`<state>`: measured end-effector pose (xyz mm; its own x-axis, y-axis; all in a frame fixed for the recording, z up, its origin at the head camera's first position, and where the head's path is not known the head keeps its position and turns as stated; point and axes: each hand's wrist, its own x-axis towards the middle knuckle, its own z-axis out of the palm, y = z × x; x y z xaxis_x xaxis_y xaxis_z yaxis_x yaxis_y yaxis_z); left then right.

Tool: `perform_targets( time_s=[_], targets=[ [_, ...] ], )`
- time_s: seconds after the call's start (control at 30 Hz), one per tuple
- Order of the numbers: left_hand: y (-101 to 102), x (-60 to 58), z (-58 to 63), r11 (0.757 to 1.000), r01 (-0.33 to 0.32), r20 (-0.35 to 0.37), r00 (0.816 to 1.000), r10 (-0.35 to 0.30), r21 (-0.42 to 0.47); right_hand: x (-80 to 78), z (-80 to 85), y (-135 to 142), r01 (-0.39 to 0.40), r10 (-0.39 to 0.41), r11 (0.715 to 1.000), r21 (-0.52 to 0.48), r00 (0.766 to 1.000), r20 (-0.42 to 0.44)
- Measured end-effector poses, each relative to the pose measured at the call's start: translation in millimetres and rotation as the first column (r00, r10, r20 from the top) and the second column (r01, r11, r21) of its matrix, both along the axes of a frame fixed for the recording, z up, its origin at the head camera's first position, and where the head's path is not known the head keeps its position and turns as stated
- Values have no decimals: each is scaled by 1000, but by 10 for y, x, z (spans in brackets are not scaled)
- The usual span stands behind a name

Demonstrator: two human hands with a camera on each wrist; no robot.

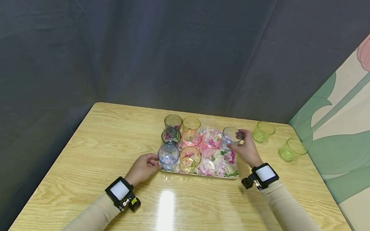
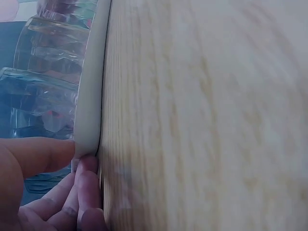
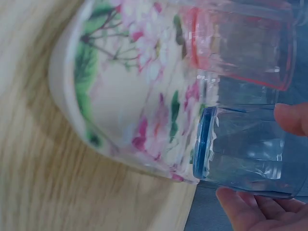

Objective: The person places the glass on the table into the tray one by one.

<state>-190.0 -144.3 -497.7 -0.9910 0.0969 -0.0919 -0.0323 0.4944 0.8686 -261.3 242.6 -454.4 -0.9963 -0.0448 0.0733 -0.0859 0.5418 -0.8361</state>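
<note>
A floral tray [image 1: 229, 170] lies on the table with several coloured clear tumblers on it. My left hand [image 1: 143, 168] pinches the tray's near left corner, thumb at the rim and fingers low against its edge, beside a blue tumbler [image 1: 169, 158]. At the tray's right side, my right hand [image 1: 246, 150] grips a pale blue tumbler [image 3: 245, 149] between thumb and fingers. In the right wrist view its base is at the tray surface; whether it bears on it I cannot tell. A pink tumbler [image 1: 211, 141] stands just left of it.
Two green tumblers, a farther one [image 1: 263, 131] and a nearer one [image 1: 292, 149], stand on the table [image 1: 110, 134] right of the tray. A dark curtain [image 1: 174, 52] hangs behind, and a flower-patterned cloth [image 1: 358, 136] borders the right side.
</note>
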Motion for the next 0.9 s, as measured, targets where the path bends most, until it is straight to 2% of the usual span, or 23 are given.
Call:
perform_targets(
  time_s=[0.27,0.57,0.9],
  targets=[
    [6,12,16,1000,-5,14,1000,5,-6,-95,-67,-59,-3,1,999,38,998,61],
    [3,-4,10,1000,-11,34,999,12,-4,-260,-94,-97,-29,23,993,113,998,55],
    [13,-2,26,1000,-18,44,999,18,-1,-416,-100,-112,-4,-7,990,139,997,79]
  ],
)
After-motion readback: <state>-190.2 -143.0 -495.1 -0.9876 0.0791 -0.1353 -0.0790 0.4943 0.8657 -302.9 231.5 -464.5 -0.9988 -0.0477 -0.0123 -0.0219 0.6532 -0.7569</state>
